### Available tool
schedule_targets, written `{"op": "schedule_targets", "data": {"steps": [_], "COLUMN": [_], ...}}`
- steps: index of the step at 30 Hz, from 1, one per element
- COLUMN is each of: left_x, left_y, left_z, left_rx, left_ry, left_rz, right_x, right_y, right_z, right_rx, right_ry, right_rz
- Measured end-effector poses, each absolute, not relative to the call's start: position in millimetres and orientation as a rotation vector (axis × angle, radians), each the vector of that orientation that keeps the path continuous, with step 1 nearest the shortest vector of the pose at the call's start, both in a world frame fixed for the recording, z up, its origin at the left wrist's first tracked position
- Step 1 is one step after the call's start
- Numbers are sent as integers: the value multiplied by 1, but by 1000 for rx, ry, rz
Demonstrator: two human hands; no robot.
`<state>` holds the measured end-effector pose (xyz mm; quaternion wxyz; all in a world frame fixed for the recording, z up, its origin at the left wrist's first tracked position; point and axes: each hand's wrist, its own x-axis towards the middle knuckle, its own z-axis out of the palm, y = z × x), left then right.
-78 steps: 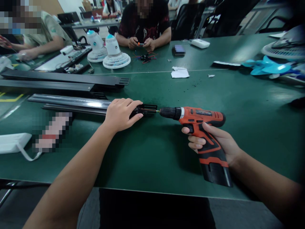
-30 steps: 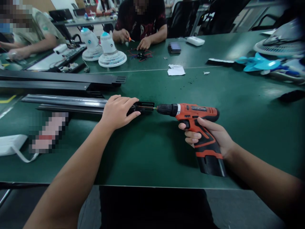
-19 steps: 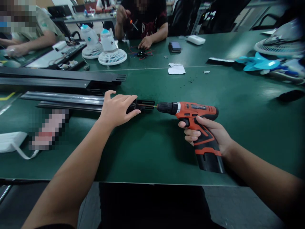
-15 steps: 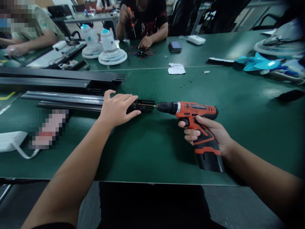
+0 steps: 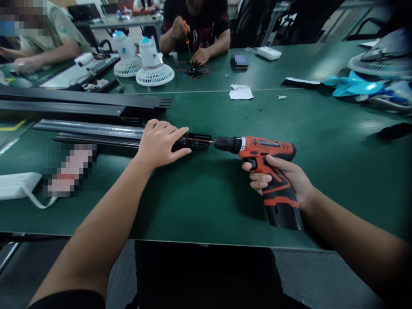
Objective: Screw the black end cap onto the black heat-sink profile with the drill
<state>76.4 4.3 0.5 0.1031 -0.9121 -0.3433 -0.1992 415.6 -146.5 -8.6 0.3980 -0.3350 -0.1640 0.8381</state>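
Note:
My right hand [image 5: 283, 178] is wrapped round the grip of an orange and black cordless drill [image 5: 268, 146], a finger at its trigger. The drill lies level and points left. Its thin bit [image 5: 211, 142] meets the slotted end of a black part [image 5: 199, 139]. Over that part and the long dark metal bars [image 5: 93, 128] lies my left hand [image 5: 161, 143], gripping from above with thumb and forefinger on either side of the part. The palm hides the middle of the bars, and where the bit's tip sits is too small to make out.
More black rails [image 5: 64, 103] lie behind the bars. A phone [image 5: 71, 171] and a white object with a strap [image 5: 19, 185] are at left. White fan bodies [image 5: 154, 75], paper [image 5: 241, 92] and blue fan blades [image 5: 354, 83] lie farther back. A co-worker's hand [image 5: 200, 56] rests near wires.
My left hand's raised finger has come down onto the bars. The drill stays lined up with the black part. Across the table, the co-worker's screwdriver has lowered towards the wires. The view has shifted slightly.

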Motion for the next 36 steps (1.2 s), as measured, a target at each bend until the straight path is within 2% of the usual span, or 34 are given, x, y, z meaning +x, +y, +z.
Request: {"op": "schedule_targets", "data": {"steps": [27, 36], "left_x": [73, 74], "left_y": [4, 3], "left_z": [-2, -2], "left_rx": [-2659, -2656], "left_ry": [-990, -1001], "left_rz": [-517, -513], "right_x": [411, 414], "right_y": [-145, -146], "right_z": [-4, -7], "right_rx": [-924, -901], "right_ry": [-562, -432], "right_rz": [2071, 2103]}}
